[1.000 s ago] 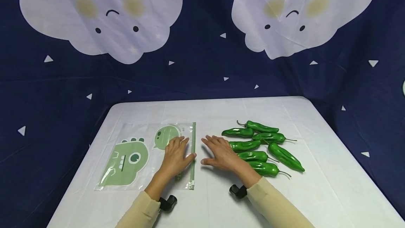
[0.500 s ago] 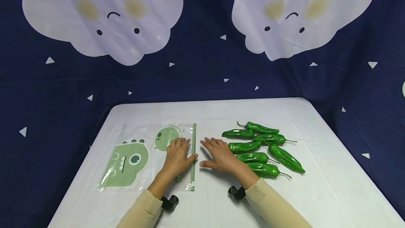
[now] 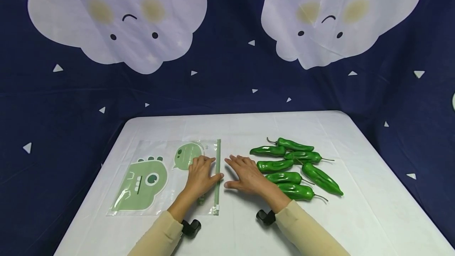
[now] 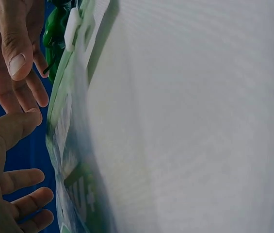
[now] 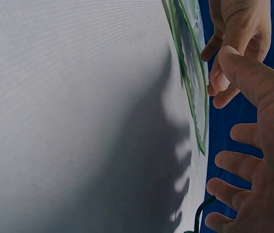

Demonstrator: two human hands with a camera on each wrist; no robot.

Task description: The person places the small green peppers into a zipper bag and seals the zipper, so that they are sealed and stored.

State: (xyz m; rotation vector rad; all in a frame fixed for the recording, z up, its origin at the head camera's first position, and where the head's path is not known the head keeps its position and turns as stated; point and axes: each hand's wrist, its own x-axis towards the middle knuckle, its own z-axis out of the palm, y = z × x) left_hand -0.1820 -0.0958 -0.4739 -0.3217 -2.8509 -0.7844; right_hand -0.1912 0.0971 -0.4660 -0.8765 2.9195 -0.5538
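A clear zip bag (image 3: 170,192) with green dinosaur prints lies flat on the left of the table, its green zip edge facing right and a white slider at the near end. My left hand (image 3: 200,177) is over the bag's right part, fingers spread and relaxed, thumb over the zip edge. My right hand (image 3: 247,175) is just right of that edge, fingers spread, holding nothing. Several green peppers (image 3: 321,179) lie beside it, a few partly hidden behind the hand and wrist. In the left wrist view the fingers (image 4: 27,179) extend loosely and hold nothing.
A white cloth covers the table (image 3: 241,224). Behind it hangs a dark blue curtain (image 3: 227,82) with cloud and triangle prints. Each wrist wears a black camera mount (image 3: 191,228). In the right wrist view, a pepper stem (image 5: 202,211) rises near the lower fingers.
My left hand has shifted slightly right toward the zip edge, and my right hand slightly left. The bag and peppers stay in place; the head view has tilted a little.
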